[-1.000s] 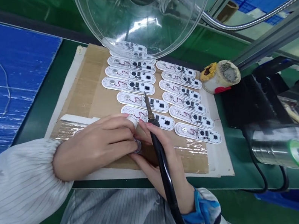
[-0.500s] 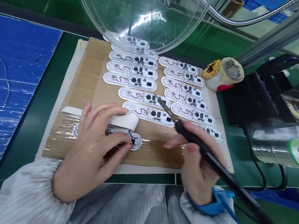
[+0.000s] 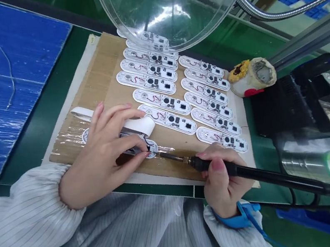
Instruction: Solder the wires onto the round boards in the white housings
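Note:
In the head view my left hand (image 3: 101, 151) lies over a small circuit board (image 3: 153, 147) at the front of the cardboard. Its thumb and index finger pinch a thin dark wire (image 3: 145, 142) at the board's right end. Under the other fingers is a white curved cover (image 3: 142, 124), with a dark battery-like block beside it, partly hidden. My right hand (image 3: 224, 176) is closed round the black handle of a soldering iron (image 3: 255, 171). The iron points left, its tip at the board's end close to my left fingertips; exact contact cannot be made out.
Two columns of white oval circuit boards (image 3: 171, 122) lie on the cardboard (image 3: 102, 72). A clear round shield (image 3: 149, 29) on a metal gooseneck (image 3: 276, 14) hangs above. A white roll (image 3: 262, 73), black equipment (image 3: 275, 101) and a solder spool (image 3: 314, 166) stand right.
My right hand has swung the soldering iron down and left, from above the oval boards to the board at my left fingers. My left hand keeps its pinch. The whole view has shifted slightly.

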The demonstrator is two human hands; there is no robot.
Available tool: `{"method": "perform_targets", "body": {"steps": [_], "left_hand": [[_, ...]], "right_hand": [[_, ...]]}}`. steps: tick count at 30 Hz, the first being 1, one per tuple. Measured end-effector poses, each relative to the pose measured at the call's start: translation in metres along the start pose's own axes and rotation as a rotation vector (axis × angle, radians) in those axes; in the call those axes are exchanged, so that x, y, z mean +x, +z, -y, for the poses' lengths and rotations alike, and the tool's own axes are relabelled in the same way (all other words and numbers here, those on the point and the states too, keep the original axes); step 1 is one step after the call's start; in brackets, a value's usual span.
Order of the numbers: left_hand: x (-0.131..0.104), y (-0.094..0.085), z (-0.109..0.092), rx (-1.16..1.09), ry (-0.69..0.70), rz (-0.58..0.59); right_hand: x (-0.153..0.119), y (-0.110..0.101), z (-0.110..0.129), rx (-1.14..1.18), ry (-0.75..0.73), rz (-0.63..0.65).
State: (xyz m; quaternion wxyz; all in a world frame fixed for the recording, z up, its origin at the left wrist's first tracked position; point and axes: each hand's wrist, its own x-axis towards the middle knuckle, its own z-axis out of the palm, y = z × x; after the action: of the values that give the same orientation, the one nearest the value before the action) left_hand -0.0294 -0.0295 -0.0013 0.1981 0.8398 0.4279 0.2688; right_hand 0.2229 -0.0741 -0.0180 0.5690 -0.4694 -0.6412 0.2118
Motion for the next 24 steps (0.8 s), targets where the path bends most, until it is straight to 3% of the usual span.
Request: {"method": "perform_targets", "body": {"steps": [8,12,17,24], "left_hand": [[-0.001,0.001,0.004,0.022,0.059,-0.007],[-0.001,0.000,0.003,0.041,0.063,-0.004],[0.002,-0.003,0.001,0.014,0.068,0.009],[0.003,-0.005,0.003,0.050,0.088,0.013]], "right_hand": [[0.001,0.002,-0.003,0.034,-0.060,0.029],[0.005,0.003,0.001,0.045,-0.112,-0.082],[0.009,0.007,0.004,0.055,-0.030,-0.197],[0.007,0.009,0.004,0.042,0.012,-0.107]]}}
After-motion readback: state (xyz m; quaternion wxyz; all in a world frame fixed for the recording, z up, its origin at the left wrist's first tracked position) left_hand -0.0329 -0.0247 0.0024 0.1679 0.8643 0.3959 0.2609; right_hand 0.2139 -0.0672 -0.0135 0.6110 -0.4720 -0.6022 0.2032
